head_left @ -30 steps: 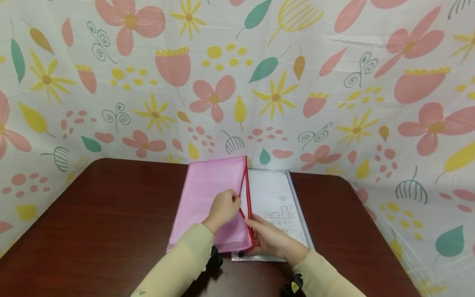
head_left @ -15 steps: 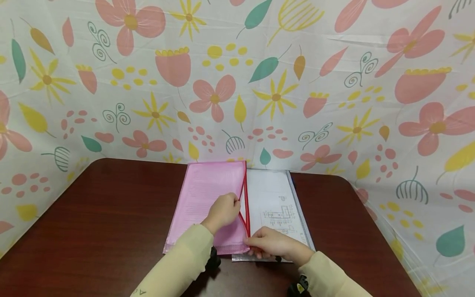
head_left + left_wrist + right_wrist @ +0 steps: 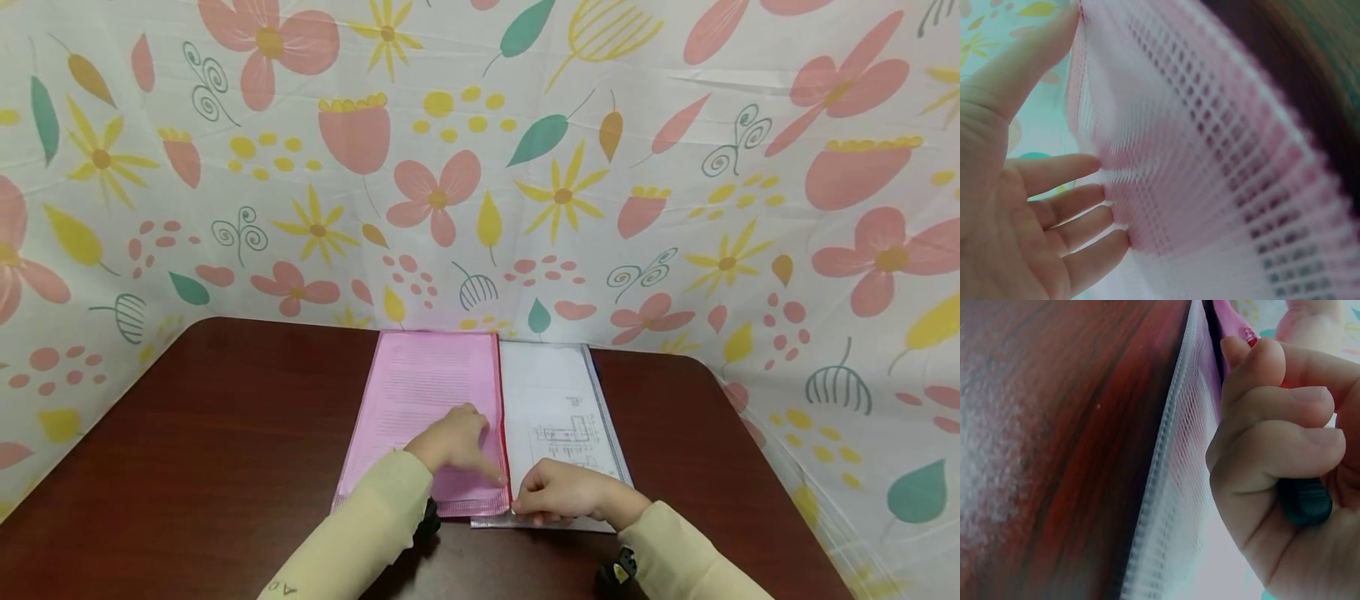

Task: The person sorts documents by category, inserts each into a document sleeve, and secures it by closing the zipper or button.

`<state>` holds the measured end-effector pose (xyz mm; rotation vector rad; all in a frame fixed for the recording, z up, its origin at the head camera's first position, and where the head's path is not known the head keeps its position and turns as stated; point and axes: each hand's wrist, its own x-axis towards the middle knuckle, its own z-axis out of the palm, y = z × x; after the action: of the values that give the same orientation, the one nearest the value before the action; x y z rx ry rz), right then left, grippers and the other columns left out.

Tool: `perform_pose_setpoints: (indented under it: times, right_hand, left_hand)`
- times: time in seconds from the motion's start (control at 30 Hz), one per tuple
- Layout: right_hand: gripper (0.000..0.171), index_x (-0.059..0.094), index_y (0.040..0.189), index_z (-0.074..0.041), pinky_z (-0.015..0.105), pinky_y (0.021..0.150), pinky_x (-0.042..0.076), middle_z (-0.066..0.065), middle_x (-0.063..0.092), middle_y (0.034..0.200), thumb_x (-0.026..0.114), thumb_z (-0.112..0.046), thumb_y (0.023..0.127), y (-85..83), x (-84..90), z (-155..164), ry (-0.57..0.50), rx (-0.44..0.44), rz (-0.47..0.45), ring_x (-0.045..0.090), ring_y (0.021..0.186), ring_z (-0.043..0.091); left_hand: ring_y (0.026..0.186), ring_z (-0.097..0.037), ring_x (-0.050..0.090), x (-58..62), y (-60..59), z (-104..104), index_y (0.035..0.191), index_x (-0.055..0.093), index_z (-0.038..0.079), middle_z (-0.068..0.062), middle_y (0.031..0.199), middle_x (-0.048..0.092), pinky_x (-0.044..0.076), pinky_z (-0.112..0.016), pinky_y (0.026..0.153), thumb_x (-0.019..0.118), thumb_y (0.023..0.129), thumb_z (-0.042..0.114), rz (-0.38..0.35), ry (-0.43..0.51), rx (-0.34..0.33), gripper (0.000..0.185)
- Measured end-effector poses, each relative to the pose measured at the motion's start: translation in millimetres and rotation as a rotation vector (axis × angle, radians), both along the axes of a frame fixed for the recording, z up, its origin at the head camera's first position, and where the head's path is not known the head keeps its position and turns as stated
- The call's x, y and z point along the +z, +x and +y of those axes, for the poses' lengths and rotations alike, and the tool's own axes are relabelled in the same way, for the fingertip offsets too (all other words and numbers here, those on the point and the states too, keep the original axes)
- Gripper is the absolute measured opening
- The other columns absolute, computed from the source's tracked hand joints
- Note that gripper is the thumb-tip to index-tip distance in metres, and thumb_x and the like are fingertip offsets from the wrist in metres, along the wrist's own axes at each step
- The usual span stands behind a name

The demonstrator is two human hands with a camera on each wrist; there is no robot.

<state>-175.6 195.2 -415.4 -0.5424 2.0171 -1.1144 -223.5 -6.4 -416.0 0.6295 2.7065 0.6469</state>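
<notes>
A pink mesh zip pouch [image 3: 431, 375] lies with printed sheets showing through it, its red zip [image 3: 501, 400] running straight down the right side. My left hand [image 3: 453, 442] is over the pouch with fingers spread; in the left wrist view its fingertips [image 3: 1099, 164] touch the mesh. At the pouch's lower right corner, my right hand [image 3: 562, 492] pinches the zip's end between thumb and forefinger; the pull itself is hidden. Its other fingers curl over a small dark round-ended object [image 3: 1305, 501], whose kind I cannot tell.
Partly under the pink pouch lies a clear mesh pouch [image 3: 540, 375] with a drawing sheet inside. Both are on a dark brown table [image 3: 247, 433], near its back edge. A flower-patterned cloth [image 3: 480, 167] hangs behind and along the sides.
The right hand has moved down along the zip to the corner, and the zip's gap has shut. The left hand has let go of the zip edge and spread its fingers.
</notes>
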Motion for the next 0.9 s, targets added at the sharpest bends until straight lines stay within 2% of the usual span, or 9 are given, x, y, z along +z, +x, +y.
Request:
perform_pose_setpoints:
  times: [0.17, 0.23, 0.4, 0.67, 0.9]
  right_hand:
    - [0.041, 0.057, 0.077, 0.016, 0.016, 0.037, 0.026, -0.006, 0.05, 0.053, 0.058, -0.022, 0.092, 0.3, -1.2, 1.4, -0.005, -0.053, -0.051, 0.03, 0.039, 0.001]
    - [0.04, 0.058, 0.079, 0.016, 0.016, 0.037, 0.024, -0.005, 0.05, 0.052, 0.058, -0.022, 0.092, 1.1, -1.8, 0.8, -0.01, -0.084, -0.068, 0.029, 0.039, 0.001]
    - [0.04, 0.055, 0.08, 0.02, 0.016, 0.036, 0.022, -0.005, 0.048, 0.051, 0.058, -0.018, 0.091, 3.6, -2.6, -1.3, -0.022, -0.136, -0.084, 0.025, 0.038, 0.001]
    - [0.035, 0.063, 0.075, 0.013, 0.016, 0.036, 0.026, -0.004, 0.053, 0.052, 0.061, -0.019, 0.09, 6.4, -3.6, -2.3, 0.01, -0.163, 0.002, 0.028, 0.038, 0.001]
    - [0.033, 0.064, 0.072, 0.013, 0.015, 0.036, 0.028, -0.003, 0.056, 0.053, 0.062, -0.015, 0.088, 7.2, -5.3, -3.3, -0.026, -0.199, 0.022, 0.038, 0.04, 0.001]
  left_hand:
    - [0.109, -0.022, 0.048, 0.1, 3.1, -0.7, 0.124, 0.056, 0.004, -0.008, 0.119, 0.05, 0.049, -0.036, 0.092, 0.088, 0.045, 0.058, -0.002, -0.079, -0.044, 0.1]
    - [0.113, -0.023, 0.047, 0.1, 3.7, -0.8, 0.127, 0.053, 0.003, -0.009, 0.122, 0.049, 0.047, -0.036, 0.096, 0.088, 0.044, 0.058, 0.006, -0.095, -0.057, 0.106]
    - [0.115, -0.023, 0.046, -0.7, 4.2, -1.0, 0.13, 0.051, 0.003, -0.009, 0.124, 0.048, 0.045, -0.037, 0.1, 0.086, 0.044, 0.061, 0.022, -0.119, -0.073, 0.109]
    - [0.114, -0.022, 0.046, -1.4, 5.8, -1.1, 0.131, 0.05, 0.005, -0.006, 0.125, 0.048, 0.045, -0.037, 0.1, 0.086, 0.043, 0.062, 0.024, -0.142, -0.071, 0.11]
    - [0.112, -0.02, 0.046, -0.4, 6.7, -0.9, 0.129, 0.051, 0.005, -0.005, 0.122, 0.048, 0.046, -0.035, 0.098, 0.086, 0.043, 0.062, 0.033, -0.151, -0.071, 0.108]
